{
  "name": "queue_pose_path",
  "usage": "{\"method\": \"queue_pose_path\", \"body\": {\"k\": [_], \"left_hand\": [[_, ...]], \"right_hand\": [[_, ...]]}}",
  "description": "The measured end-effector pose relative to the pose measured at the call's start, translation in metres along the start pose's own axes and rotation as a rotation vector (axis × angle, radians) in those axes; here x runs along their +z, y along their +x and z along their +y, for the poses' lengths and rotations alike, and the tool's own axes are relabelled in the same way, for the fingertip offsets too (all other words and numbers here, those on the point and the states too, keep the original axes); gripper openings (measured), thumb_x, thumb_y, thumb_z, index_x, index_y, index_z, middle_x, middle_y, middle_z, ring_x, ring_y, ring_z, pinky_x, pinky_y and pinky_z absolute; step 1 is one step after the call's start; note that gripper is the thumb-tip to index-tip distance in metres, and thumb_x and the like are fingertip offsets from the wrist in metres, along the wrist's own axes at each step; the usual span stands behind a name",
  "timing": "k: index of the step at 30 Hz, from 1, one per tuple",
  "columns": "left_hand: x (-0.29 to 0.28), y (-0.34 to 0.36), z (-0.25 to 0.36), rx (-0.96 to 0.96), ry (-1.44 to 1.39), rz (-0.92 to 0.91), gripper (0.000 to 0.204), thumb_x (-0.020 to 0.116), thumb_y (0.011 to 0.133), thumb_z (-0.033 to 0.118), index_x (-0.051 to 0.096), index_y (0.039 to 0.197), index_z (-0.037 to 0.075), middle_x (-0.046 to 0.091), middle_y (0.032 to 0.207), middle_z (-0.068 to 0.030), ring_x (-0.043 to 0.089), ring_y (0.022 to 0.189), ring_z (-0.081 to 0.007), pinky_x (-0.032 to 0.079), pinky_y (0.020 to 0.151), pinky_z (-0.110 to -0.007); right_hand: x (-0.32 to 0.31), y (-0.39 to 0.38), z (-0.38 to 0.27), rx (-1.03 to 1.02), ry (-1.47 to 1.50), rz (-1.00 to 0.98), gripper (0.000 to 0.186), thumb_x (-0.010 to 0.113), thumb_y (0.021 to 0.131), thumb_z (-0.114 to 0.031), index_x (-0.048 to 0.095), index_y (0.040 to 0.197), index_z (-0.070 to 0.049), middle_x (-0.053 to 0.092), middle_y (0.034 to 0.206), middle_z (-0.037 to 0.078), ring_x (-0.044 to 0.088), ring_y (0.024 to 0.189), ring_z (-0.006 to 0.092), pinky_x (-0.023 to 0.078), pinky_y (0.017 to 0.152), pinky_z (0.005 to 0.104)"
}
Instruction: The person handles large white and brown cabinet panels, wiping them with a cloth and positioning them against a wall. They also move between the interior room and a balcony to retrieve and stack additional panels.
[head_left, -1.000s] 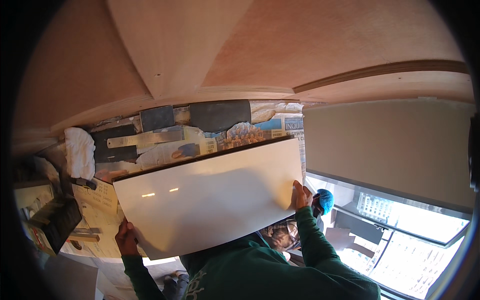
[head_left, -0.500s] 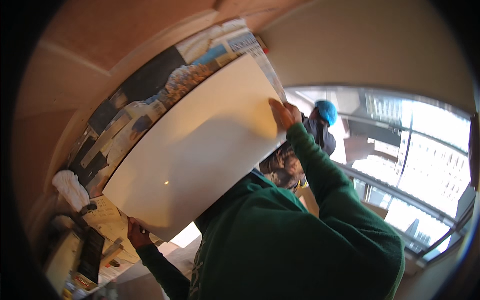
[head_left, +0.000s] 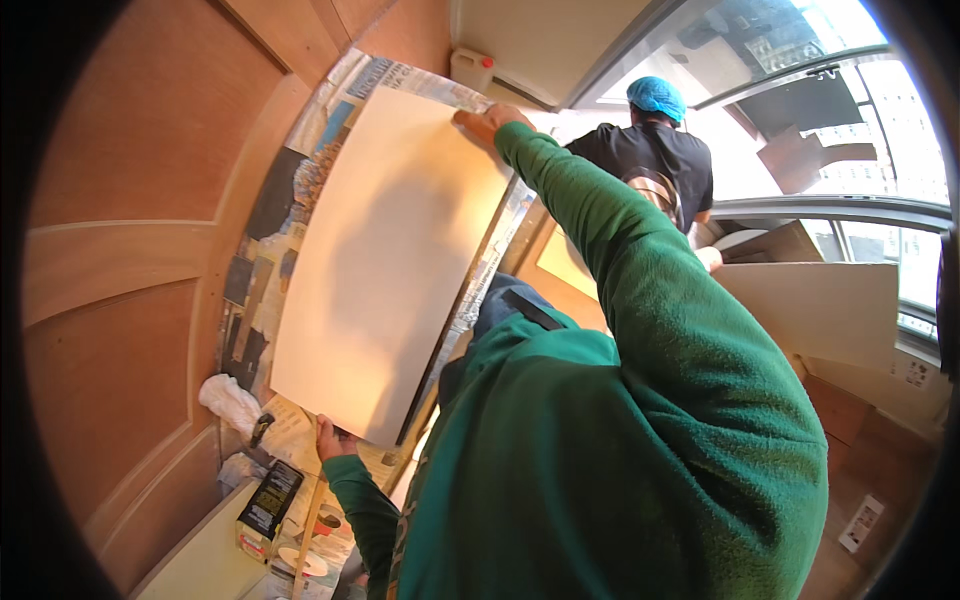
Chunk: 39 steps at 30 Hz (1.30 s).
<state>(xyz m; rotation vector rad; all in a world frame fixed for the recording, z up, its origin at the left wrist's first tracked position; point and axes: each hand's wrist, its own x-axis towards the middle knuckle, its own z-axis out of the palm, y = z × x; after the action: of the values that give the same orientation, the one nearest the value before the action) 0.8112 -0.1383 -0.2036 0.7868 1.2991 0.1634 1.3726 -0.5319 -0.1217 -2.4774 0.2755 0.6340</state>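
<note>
White panel (head_left: 385, 270), gripped by the right hand (head_left: 488, 123) at its far end and left hand (head_left: 333, 439) at the near, could slip and chip if either loosens.

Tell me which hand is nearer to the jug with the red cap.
The right hand, just below the jug in the picture, at the upper end of the white panel. The left hand is much farther, at the panel's lower end.

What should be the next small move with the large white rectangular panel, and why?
Probably ease the large white rectangular panel flat, both ends together: the bare left hand and bare right hand hold opposite ends, and printed newspaper sheets show beyond both long edges. Whether it rests is unclear.
</note>
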Motion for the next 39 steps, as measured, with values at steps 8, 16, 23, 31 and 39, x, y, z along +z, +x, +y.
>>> {"method": "queue_pose_path", "body": {"k": [8,16,23,31,39], "left_hand": [[0.004,0.005,-0.005,0.03,-0.01,0.028,0.035,0.059,0.1,0.021,0.058,0.134,0.013,0.066,0.119,-0.007,0.064,0.104,-0.0255,0.058,0.081,-0.044],[0.014,-0.016,-0.013,0.098,-0.075,0.065,0.029,0.064,0.097,0.017,0.066,0.126,0.014,0.069,0.112,-0.0077,0.068,0.092,-0.0258,0.059,0.069,-0.046],[0.049,-0.041,0.004,0.028,-0.07,0.261,0.018,0.071,0.094,0.022,0.07,0.111,0.016,0.067,0.084,0.0014,0.06,0.064,-0.0135,0.051,0.053,-0.03],[0.047,-0.042,0.009,-0.02,-0.065,0.236,0.044,0.068,0.096,0.028,0.061,0.137,0.018,0.067,0.11,-0.0017,0.062,0.097,-0.0212,0.054,0.078,-0.041],[-0.004,-0.029,-0.015,-0.123,0.001,0.152,0.064,0.063,0.092,0.046,0.043,0.149,0.028,0.055,0.136,-0.0006,0.052,0.123,-0.0271,0.045,0.098,-0.055]], "right_hand": [[0.017,0.025,0.025,-0.114,0.056,-0.061,0.072,0.062,0.082,-0.059,0.068,0.117,0.004,0.068,0.117,0.026,0.064,0.113,0.0394,0.048,0.098,0.043],[0.016,0.006,0.019,-0.118,0.117,0.04,0.069,0.066,0.078,-0.06,0.071,0.1,0.005,0.071,0.088,0.018,0.065,0.085,0.0251,0.05,0.082,0.0392],[0.025,0.027,0.047,-0.509,-0.297,0.124,0.027,0.064,0.088,-0.033,0.071,0.1,-0.009,0.066,0.084,0.018,0.065,0.077,0.0358,0.052,0.071,0.0423],[0.028,0.02,0.042,-0.692,-0.467,0.225,0.018,0.062,0.091,-0.034,0.065,0.095,-0.017,0.065,0.082,0.014,0.065,0.076,0.0415,0.052,0.068,0.0504],[0.014,0.002,0.004,-0.28,-0.165,0.099,0.048,0.063,0.086,-0.052,0.069,0.095,-0.005,0.07,0.087,0.02,0.067,0.083,0.0418,0.052,0.074,0.0495]]}}
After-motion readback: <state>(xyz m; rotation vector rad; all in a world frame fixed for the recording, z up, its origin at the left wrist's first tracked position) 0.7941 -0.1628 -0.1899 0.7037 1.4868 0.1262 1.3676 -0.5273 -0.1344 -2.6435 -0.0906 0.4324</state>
